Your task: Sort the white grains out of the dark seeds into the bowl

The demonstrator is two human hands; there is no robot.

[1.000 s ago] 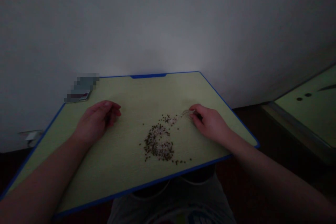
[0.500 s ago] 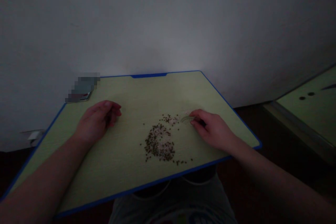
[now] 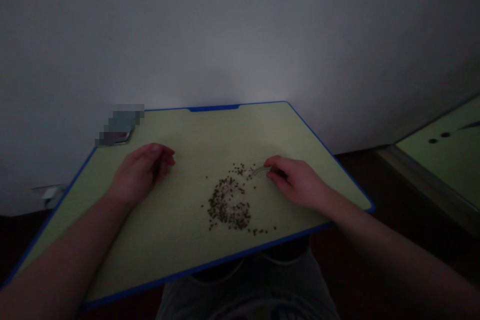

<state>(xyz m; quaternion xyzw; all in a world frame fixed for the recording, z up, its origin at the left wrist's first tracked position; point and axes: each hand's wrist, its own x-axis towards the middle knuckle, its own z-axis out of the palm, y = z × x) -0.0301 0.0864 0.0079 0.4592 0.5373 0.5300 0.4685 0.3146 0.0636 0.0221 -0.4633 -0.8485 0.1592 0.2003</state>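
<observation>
A heap of small dark grains mixed with pale ones lies on a light green desk with a blue rim. My right hand rests just right of the heap, its fingers pinched on a small clear object at the heap's upper right edge; what that object is I cannot make out. My left hand lies on the desk well to the left of the grains, fingers curled loosely inward, with nothing visible in it.
A blurred flat item sits at the desk's far left corner, near a plain wall. A second green desk stands to the right across a dark floor gap. My lap shows below the near edge.
My right hand has slid left with the clear object, from beside the scattered grains to the heap's upper right edge. My left hand has stayed put.
</observation>
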